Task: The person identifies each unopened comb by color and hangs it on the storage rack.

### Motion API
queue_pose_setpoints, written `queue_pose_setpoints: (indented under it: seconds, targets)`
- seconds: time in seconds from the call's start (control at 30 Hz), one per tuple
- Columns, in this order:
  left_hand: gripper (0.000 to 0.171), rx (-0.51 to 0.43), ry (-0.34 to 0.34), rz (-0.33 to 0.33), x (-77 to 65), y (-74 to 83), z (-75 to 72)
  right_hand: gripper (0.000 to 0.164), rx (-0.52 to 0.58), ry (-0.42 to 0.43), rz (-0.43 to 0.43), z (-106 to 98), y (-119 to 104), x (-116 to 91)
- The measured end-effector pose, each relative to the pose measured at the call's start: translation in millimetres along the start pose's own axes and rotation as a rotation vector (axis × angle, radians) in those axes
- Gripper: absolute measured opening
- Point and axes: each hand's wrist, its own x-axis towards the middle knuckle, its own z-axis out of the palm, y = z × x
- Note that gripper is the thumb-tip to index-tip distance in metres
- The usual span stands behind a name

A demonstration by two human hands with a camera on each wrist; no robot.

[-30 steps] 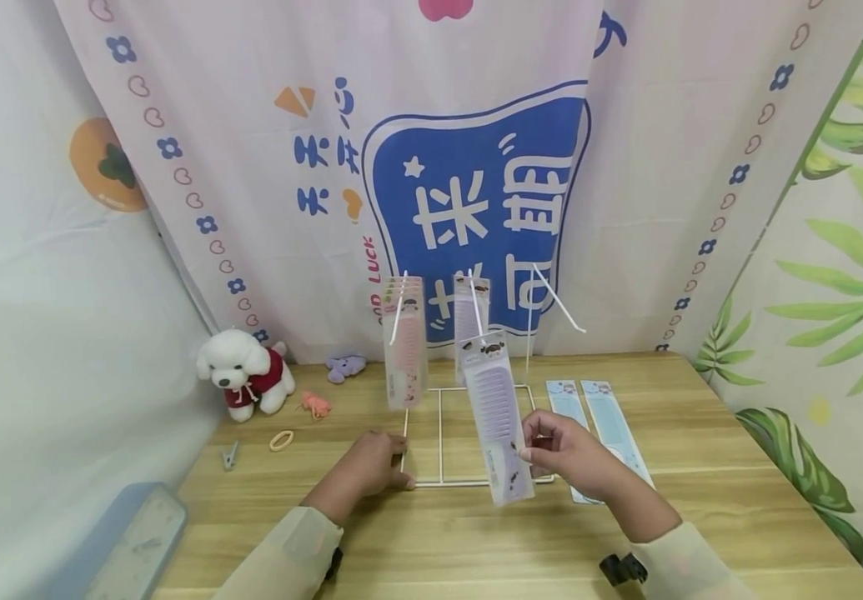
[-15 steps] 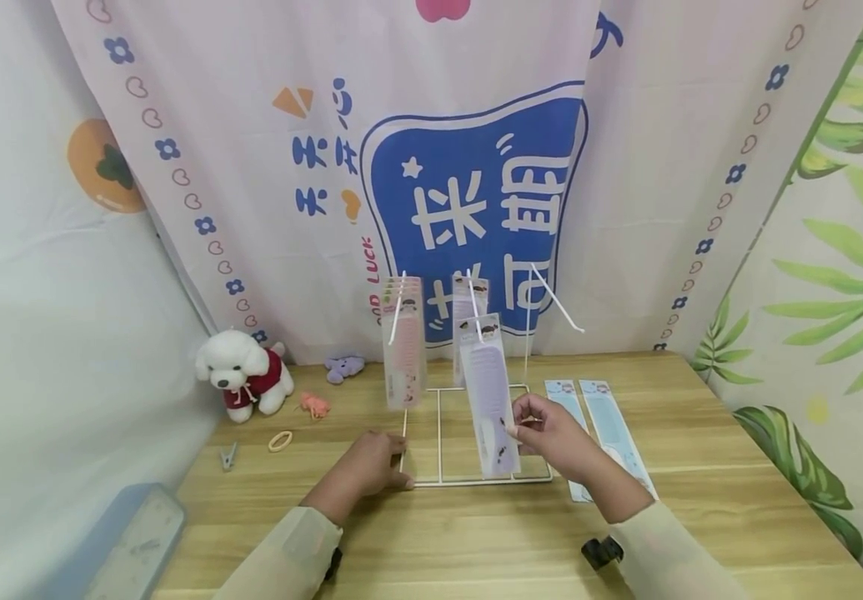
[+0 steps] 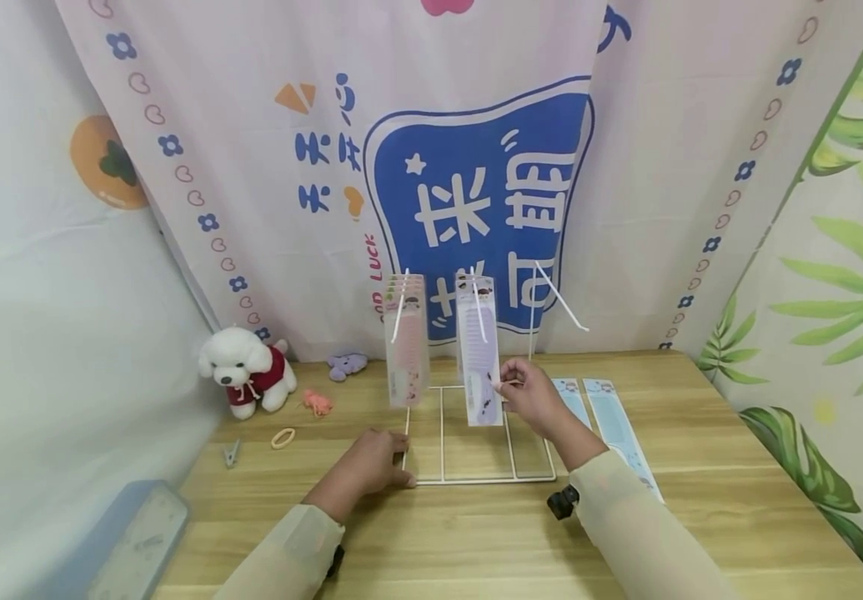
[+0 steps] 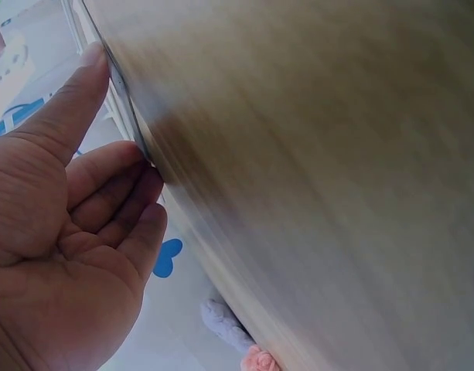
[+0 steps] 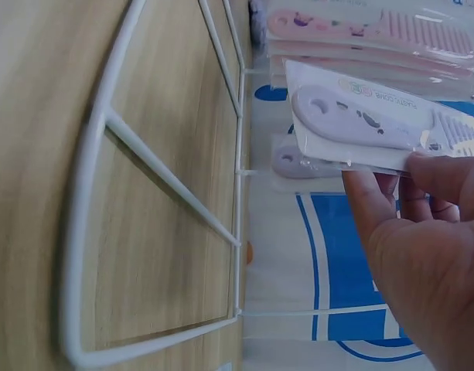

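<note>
My right hand [image 3: 530, 396] pinches the lower right edge of a packaged purple comb [image 3: 480, 350] between thumb and fingers. The comb's card hangs upright at the middle hook of a white wire display rack [image 3: 476, 481]. In the right wrist view the clear wrapper of this purple comb [image 5: 360, 120] shows above my fingers, with another purple comb [image 5: 294, 161] behind it. My left hand [image 3: 373, 461] holds the front left corner of the rack's base, thumb at the front. Close up, the left hand [image 4: 82, 209] has its thumb and curled fingers at the wire along the tabletop.
Several packaged pink combs [image 3: 405, 350] hang on the left hook. The right hook [image 3: 562, 296] has no comb. Two blue packages [image 3: 614, 421] lie right of the rack. On the left are a plush dog [image 3: 243, 371], a hair tie [image 3: 283, 438], a clip [image 3: 232, 454] and small toys.
My right hand has moved the purple comb back and up along the middle hook, toward the other purple comb. The left hand stays at the rack's corner.
</note>
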Motion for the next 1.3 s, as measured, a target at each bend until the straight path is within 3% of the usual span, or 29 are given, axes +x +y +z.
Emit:
queue_pose_setpoints:
  seconds: [0.2,0.6,1.07,1.3]
  targets:
    - [0.069,-0.015,-0.001,-0.019,-0.8,0.3,-1.8,0.009,-0.055,0.025,-0.032,2,1,13]
    - [0.069,-0.007,-0.001,-0.013,-0.9,0.5,-5.1,0.009,-0.299,0.065,-0.144,10,-3,34]
    - [0.069,-0.025,-0.001,-0.012,-1.6,0.2,-3.8,0.018,-0.291,0.075,-0.103,9,1,32]
    - [0.070,-0.026,-0.008,-0.020,-0.5,0.2,-0.9,0.028,-0.383,0.110,-0.150,-15,10,8]
